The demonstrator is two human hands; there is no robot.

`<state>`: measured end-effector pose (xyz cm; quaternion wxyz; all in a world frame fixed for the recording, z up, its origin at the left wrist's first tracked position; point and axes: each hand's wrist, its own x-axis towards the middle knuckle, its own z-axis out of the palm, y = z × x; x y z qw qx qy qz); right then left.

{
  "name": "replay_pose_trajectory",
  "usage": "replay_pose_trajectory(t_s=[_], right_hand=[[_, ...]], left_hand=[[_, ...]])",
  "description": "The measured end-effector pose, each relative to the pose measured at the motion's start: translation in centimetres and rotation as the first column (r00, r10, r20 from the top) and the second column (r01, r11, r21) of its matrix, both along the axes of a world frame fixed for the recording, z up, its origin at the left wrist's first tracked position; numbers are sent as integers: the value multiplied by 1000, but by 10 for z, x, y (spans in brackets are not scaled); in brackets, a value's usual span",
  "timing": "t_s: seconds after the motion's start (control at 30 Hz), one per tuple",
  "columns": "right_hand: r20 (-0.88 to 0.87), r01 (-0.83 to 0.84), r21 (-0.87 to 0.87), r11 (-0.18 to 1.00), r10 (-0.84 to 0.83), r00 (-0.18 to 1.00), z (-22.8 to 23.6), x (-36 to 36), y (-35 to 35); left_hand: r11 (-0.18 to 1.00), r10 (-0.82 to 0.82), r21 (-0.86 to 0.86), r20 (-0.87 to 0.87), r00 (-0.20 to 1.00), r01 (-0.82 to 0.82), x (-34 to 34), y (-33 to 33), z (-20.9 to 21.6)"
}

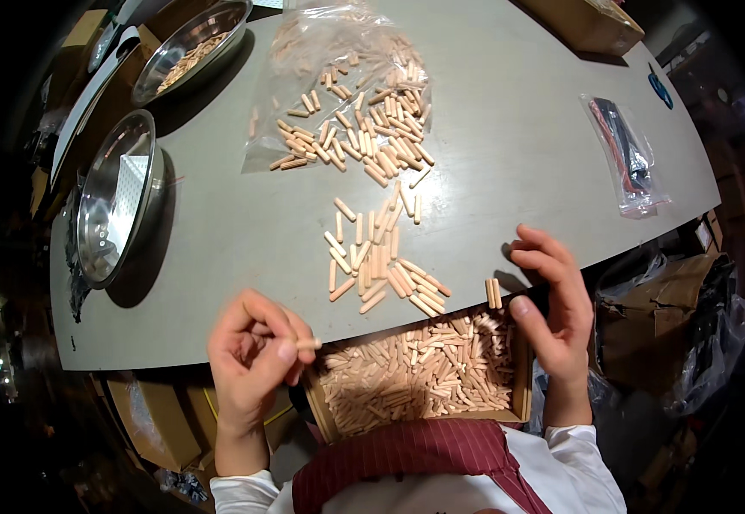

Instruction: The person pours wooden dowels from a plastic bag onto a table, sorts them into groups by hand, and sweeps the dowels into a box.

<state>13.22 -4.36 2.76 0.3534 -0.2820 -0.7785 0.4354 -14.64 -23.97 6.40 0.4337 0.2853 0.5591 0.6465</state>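
Note:
My left hand (pixel 257 353) is closed in a pinch on a small wooden dowel (pixel 310 343), above the left front edge of the table. My right hand (pixel 555 307) is open, thumb and fingers apart, beside a small group of dowels (pixel 494 294) lying side by side near the edge. Between my hands, a loose heap of dowels (pixel 378 257) is spread on the grey table (pixel 227 231). Below that edge, a cardboard box (pixel 522 385) full of dowels stands against my body. Farther off, a clear plastic bag (pixel 267 128) of dowels lies with more pieces around its mouth.
At the left stands a steel bowl (pixel 148 176) with a white perforated piece in it; behind it another steel bowl (pixel 233 41) holds dowels. On the right lie a clear packet (pixel 625 158) with dark contents and blue-handled scissors (pixel 660 87). A cardboard box (pixel 591 30) sits at the far right.

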Motion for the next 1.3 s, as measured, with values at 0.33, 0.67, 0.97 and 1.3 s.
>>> replay_pose_trajectory(t_s=[0.33,0.67,0.97,1.3], right_hand=[[216,-121,304,945,55,975,-1,-7,0],[205,-79,335,939,9,979,6,-14,-6],[-27,-556,15,831,556,831,10,-6,-39],[25,-76,51,996,75,997,20,-15,7]], left_hand=[[903,-318,-75,546,775,423,34,-4,-14],[750,-440,-90,672,595,656,60,-13,-52],[686,-474,-129,668,574,716,70,-12,-58],[793,-429,-241,429,795,559,48,-22,-32]])
